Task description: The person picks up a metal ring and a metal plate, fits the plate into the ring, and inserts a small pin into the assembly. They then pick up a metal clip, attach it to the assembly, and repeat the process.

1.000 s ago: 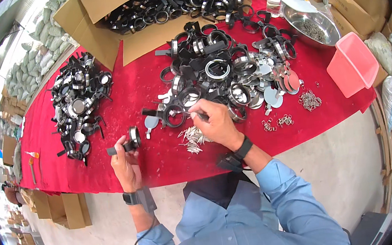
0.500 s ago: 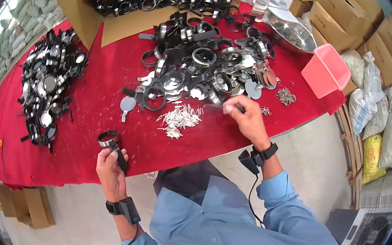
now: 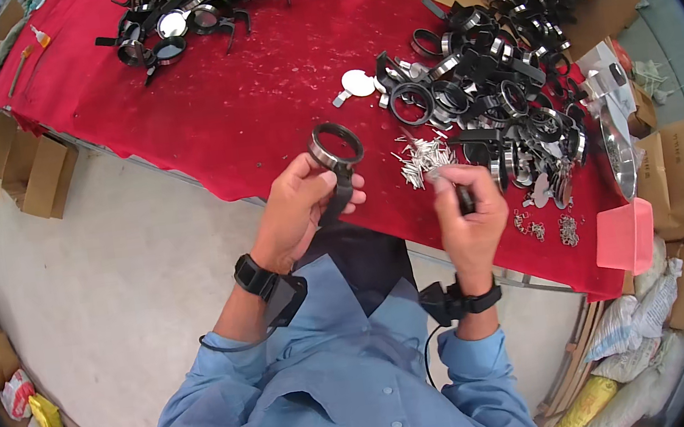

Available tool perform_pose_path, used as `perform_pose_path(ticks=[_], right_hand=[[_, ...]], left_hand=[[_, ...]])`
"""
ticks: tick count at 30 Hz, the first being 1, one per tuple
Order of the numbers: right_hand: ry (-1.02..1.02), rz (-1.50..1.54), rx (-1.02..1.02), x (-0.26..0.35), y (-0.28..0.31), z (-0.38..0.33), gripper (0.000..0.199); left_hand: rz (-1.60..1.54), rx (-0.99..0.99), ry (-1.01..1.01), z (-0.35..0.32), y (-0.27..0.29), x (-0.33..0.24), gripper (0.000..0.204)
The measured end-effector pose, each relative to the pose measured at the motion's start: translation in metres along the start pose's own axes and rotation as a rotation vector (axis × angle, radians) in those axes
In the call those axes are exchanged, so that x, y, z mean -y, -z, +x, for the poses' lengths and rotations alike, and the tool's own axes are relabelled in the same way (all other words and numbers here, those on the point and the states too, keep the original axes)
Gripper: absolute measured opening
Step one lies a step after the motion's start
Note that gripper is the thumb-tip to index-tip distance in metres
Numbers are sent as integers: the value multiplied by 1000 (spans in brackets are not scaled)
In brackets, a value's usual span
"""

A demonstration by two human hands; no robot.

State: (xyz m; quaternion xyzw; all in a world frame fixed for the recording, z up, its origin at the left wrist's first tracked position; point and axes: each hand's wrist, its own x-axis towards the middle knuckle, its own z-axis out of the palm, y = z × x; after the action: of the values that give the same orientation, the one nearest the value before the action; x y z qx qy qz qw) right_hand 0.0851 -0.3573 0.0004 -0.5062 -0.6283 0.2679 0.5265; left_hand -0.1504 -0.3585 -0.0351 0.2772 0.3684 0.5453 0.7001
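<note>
Left fingers (image 3: 355, 196) wrap closed around the handle of a ring (image 3: 330, 159), left of the pins (image 3: 423, 161); right fingers (image 3: 474, 175) curl tight around a dark piece (image 3: 466, 198), beside the pins, what their tips pinch unclear; on the surface (image 3: 219, 117), a disc (image 3: 358, 83) lies beyond-left of the pins, the heap (image 3: 489, 101) beyond-right, a bin (image 3: 625, 237) well right of them

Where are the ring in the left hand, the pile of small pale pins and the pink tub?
Ring (image 3: 341, 166): head view, where ring meets handle.
Pile of pins (image 3: 423, 158): head view, its middle.
Pink tub (image 3: 621, 241): head view, side wall.
</note>
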Motion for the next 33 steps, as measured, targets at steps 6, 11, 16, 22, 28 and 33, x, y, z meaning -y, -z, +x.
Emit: perform_pose_path(ticks=[6, 11, 16, 22, 28, 33], right_hand=[[318, -125, 54, 15, -35, -10, 19], [285, -174, 107, 17, -44, -22, 18], [263, -139, 93, 11, -44, -31, 18], [213, -92, 111, 14, -42, -40, 17], [301, -142, 181, 13, -38, -55, 19], [436, -329, 227, 11, -30, -76, 25]], left_hand=[[-61, 78, 51, -16, -12, 19, 35], [-62, 106, 39, -21, -12, 19, 25], [-61, 111, 49, -30, -13, 21, 23], [-13, 117, 24, -35, -12, 24, 21], [81, 84, -170, -38, -17, 39, 20], [387, -54, -344, -33, -33, 54, 20]])
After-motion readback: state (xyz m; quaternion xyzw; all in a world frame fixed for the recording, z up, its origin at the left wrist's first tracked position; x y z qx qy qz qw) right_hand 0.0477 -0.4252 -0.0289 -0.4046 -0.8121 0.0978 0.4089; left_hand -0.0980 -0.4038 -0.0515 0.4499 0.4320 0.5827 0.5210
